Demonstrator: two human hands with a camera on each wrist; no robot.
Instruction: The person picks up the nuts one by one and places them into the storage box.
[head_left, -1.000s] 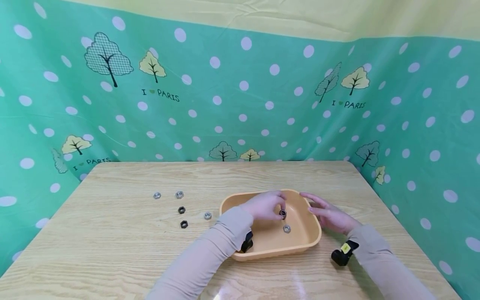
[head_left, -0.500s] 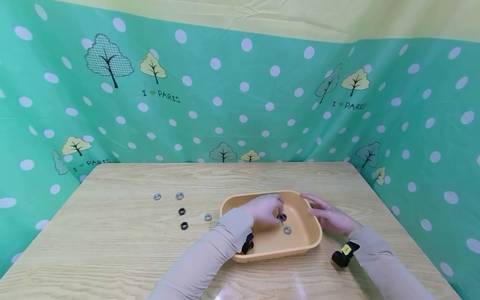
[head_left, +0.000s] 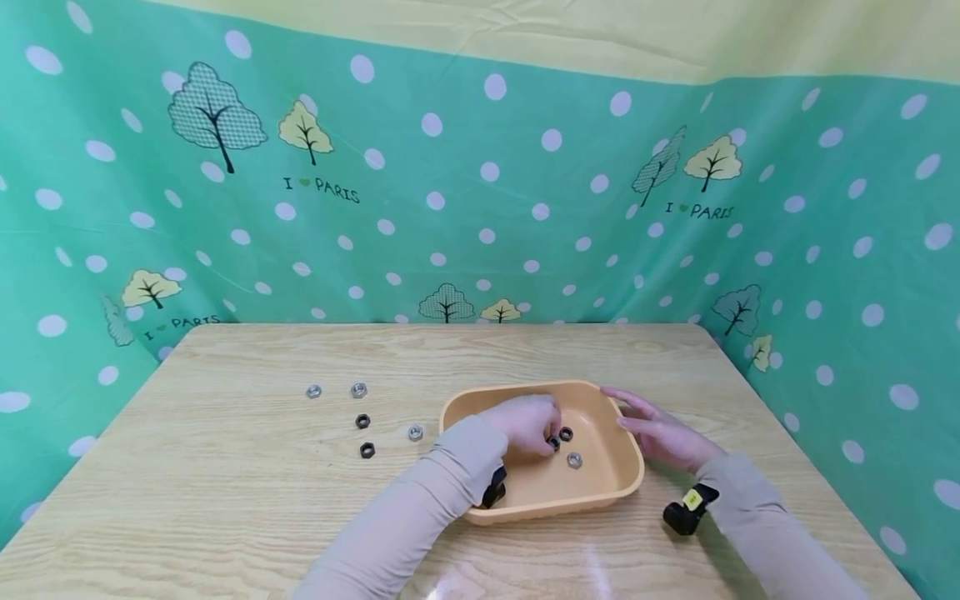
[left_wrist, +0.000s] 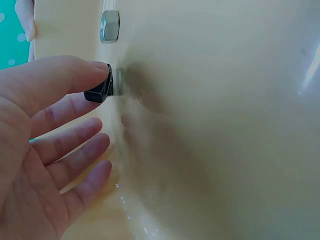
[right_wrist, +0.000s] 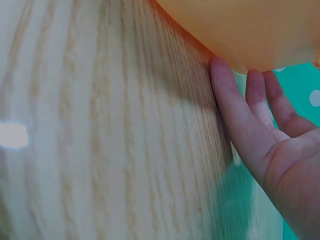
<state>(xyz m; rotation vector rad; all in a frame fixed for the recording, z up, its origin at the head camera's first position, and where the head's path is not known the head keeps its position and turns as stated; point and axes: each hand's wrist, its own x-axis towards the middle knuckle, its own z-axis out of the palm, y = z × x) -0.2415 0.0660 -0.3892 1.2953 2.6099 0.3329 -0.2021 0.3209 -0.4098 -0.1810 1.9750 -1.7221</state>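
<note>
The black nut [head_left: 553, 443] sits low inside the tan tub [head_left: 551, 507], pinched between the thumb and first finger of the left hand [head_left: 521, 422], its other 3 fingers held off it; from here I can't tell whether the nut touches the bottom. That is a grip by 2 fingertips on a small, hard thing, so I'd say the likeliest mishap is a slip: if the thumb rolls over an edge, the nut could drop and skid across the smooth floor. Just to its right and a little farther off lies a second black nut [head_left: 566, 433], close enough that a careless knuckle might knock it away. To the near right is a silver nut [head_left: 574, 460], so I make it 3 nuts in the tub, though the left hand and sleeve hide part of the floor. The right hand [head_left: 667, 433] has its fingers spread apart, their tips against the tub's right wall; without a firm hold there, a bump from the left forearm could shift the tub. Out on the table [head_left: 225, 500], left of the tub, lie 5 loose nuts [head_left: 363, 421], 3 silver and 2 black.
</note>
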